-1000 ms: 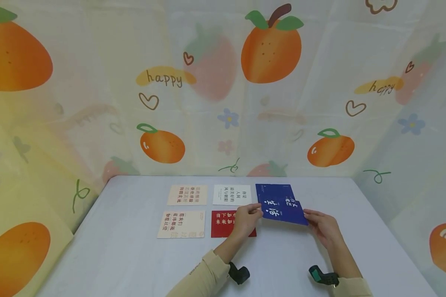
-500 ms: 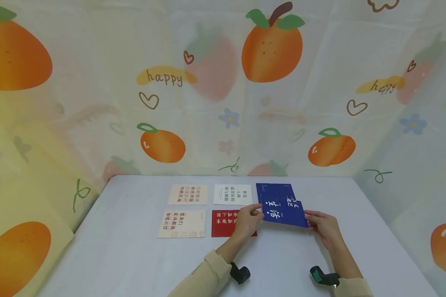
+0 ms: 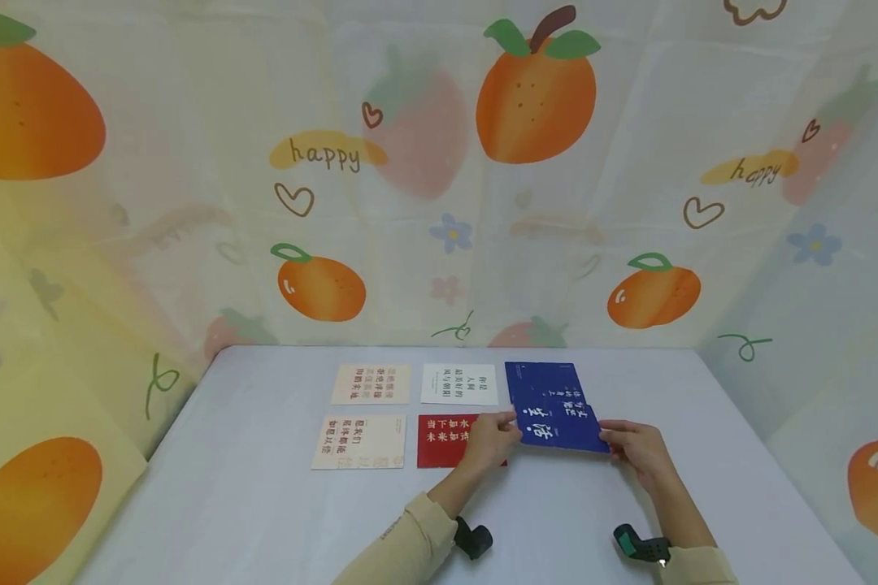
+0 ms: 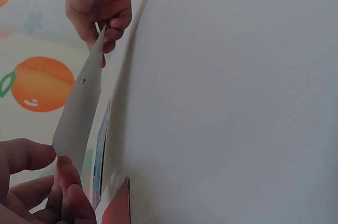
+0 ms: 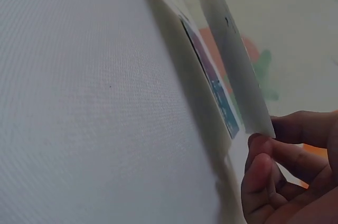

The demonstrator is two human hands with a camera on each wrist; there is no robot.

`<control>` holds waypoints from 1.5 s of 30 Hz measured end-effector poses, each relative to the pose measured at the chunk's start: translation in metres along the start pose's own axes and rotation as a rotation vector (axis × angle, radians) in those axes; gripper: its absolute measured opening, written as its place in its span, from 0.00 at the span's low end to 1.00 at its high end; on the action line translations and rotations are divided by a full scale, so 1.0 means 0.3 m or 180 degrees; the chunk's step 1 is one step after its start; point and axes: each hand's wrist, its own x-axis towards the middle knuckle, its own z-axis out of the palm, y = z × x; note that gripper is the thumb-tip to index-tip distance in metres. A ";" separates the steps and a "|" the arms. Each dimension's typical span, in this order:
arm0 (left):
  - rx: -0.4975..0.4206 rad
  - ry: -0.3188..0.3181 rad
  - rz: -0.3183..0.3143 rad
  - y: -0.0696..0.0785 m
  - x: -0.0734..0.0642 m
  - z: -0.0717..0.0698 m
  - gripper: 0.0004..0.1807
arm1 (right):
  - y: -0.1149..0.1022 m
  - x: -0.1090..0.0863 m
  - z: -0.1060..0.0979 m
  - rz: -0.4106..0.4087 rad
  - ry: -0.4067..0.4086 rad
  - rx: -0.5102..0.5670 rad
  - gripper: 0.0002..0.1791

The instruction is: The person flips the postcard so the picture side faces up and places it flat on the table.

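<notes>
A blue postcard with white characters (image 3: 563, 431) is held above the table, its left edge pinched by my left hand (image 3: 490, 443) and its right edge by my right hand (image 3: 638, 447). Its pale back (image 4: 82, 105) faces the left wrist view, with thumb and fingertips gripping its corner. In the right wrist view, the right thumb and fingers (image 5: 261, 147) pinch the opposite corner. Another blue postcard (image 3: 541, 378) lies behind on the table, partly covered by the held one in the head view. My left hand overlaps a red postcard (image 3: 442, 451) there.
A white card (image 3: 446, 386), a cream card (image 3: 358, 394) and a pale pink card (image 3: 366, 455) lie in rows to the left on the white-covered table (image 3: 227, 504). A fruit-printed curtain (image 3: 439, 268) hangs along the table's back edge and sides.
Both hands have come slightly lower and nearer with the held blue postcard, exposing more of the blue postcard behind it. The other cards stay put.
</notes>
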 end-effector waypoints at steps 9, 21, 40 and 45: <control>0.0179 -0.0156 -0.0010 -0.010 0.001 0.002 0.23 | -0.001 0.002 -0.001 -0.0087 -0.0026 -0.0220 0.22; 0.0526 -0.0335 -0.0107 -0.010 -0.005 0.021 0.25 | 0.004 0.007 0.004 -0.0140 0.0046 -0.0833 0.21; 0.0627 -0.0367 -0.0322 0.009 -0.013 0.029 0.26 | -0.023 -0.013 0.031 -0.0153 0.0079 -0.1447 0.21; 0.0607 -0.0374 -0.0337 0.005 -0.012 0.026 0.27 | -0.022 -0.007 0.035 -0.0172 0.0069 -0.1470 0.21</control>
